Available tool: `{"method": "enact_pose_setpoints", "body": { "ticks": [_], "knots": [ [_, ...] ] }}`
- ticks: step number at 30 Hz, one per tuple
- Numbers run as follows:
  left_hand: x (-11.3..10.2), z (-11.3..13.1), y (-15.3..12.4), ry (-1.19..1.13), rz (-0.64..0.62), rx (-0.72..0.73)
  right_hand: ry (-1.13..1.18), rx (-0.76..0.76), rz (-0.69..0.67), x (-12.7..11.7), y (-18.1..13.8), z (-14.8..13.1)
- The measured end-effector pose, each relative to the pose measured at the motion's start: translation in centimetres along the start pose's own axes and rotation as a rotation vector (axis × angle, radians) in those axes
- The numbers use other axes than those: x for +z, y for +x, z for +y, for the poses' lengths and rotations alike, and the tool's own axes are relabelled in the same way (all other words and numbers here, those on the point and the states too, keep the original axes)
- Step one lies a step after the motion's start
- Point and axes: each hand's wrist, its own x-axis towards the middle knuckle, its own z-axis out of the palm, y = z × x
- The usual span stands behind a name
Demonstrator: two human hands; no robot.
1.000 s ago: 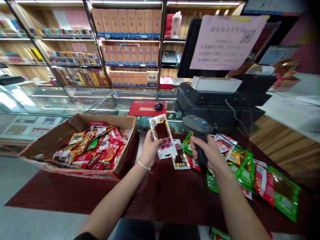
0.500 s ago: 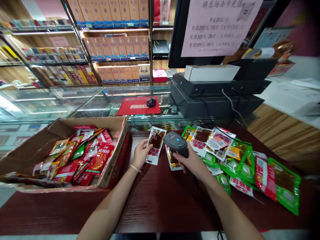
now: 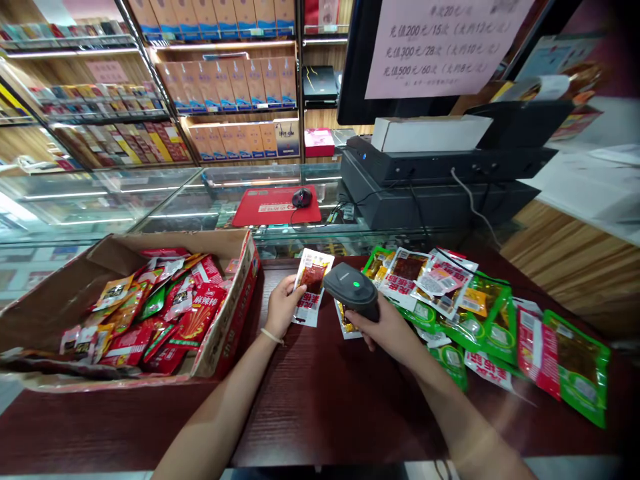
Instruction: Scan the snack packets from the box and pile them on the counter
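Left hand [image 3: 283,308] pinching packet [image 3: 314,280], right hand [image 3: 384,330] gripping scanner [image 3: 350,287], tabletop [image 3: 325,413] spreading between carton edge [image 3: 231,310] and pouch pile [image 3: 483,323]

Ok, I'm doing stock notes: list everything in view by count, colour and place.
scanner: 1, dark grey, centre
held packet: 1, white-edged, centre
second packet: 1, white-edged, below scanner
packet pile: many, mixed colours, table's right
cardboard box: 1, brown inside, table's left
boxed packets: many, mostly red, cardboard box
table: 1, maroon, foreground
glass counter: count unclear, clear, behind table
mouse pad: 1, red, glass counter
mouse: 1, black, on mouse pad
monitor: 1, black, upper right
notice: 1, pink, on monitor
long box: 1, white, below notice
stacked machines: 2, dark, under long box
shelf boxes: many, tan, back shelves
left grip: 1, bare, on held packet
right grip: 1, bare, on scanner
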Motion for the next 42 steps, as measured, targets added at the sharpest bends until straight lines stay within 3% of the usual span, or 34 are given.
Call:
{"method": "enact_pose_setpoints", "body": {
  "ticks": [7, 12, 16, 22, 26, 30, 35, 39, 42],
  "knots": [
    [-0.6, -0.8, 0.2, 0.132, 0.079, 0.125, 0.145, -0.037, 0.105, -0.9, 0.1, -0.9],
    [0.0, -0.2, 0.0, 0.178, 0.109, 0.139, 0.277, -0.020, 0.307, -4.3, 0.0, -2.1],
    [2.9, 1.4, -0.5, 0.117, -0.006, 0.043, 0.362, -0.098, 0.443, -8.3, -0.9, -2.8],
    [10.3, 2.8, 1.0, 0.106, -0.226, -0.079, 0.482, -0.192, 0.632, -13.2, -2.5, -2.3],
    [15.4, 2.0, 3.0, 0.177, -0.262, -0.110, 0.518, -0.220, 0.700, -15.0, -3.1, -1.8],
    [18.8, 0.7, 4.5, 0.288, -0.279, -0.081, 0.557, -0.229, 0.703, -15.5, -3.4, -1.7],
    [20.7, -0.5, 5.6, 0.378, -0.393, 0.056, 0.580, -0.290, 0.655, -15.2, -3.5, -1.7],
    [20.6, -0.9, 6.0, 0.592, -0.366, 0.148, 0.586, -0.305, 0.633, -15.0, -3.4, -1.8],
    [19.9, -0.7, 6.0, 0.576, -0.344, 0.141, 0.599, -0.290, 0.619, -14.8, -3.3, -1.9]
  ]
}}
